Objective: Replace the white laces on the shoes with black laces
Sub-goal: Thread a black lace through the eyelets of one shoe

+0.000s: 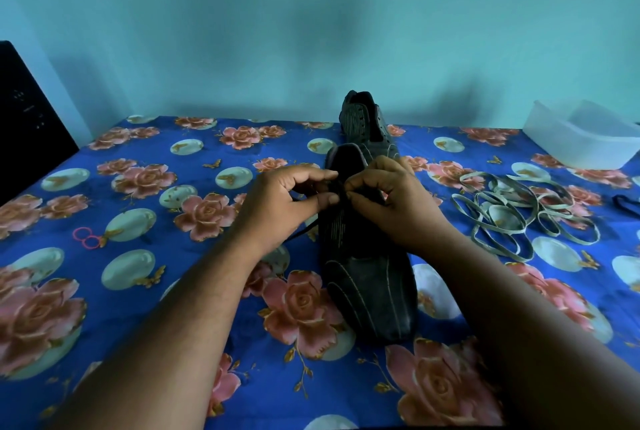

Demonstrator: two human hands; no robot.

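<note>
A dark shoe (pixel 370 287) lies in the middle of the floral cloth, toe toward me. Over its eyelet area my left hand (pixel 284 201) and my right hand (pixel 391 197) each pinch a piece of black lace (pixel 304 227); one strand trails off to the left, under my left wrist. A second dark shoe (pixel 367 121) stands behind the first, its eyelets bare. The removed white laces (pixel 519 211) lie in a loose tangle to the right.
A blue cloth with roses (pixel 173 221) covers the surface. A clear plastic tub (pixel 585 138) sits at the far right. Pink rings (pixel 86 237) lie at the left. A black object (pixel 27 118) stands at the left edge. A dark strap (pixel 623 202) pokes in at right.
</note>
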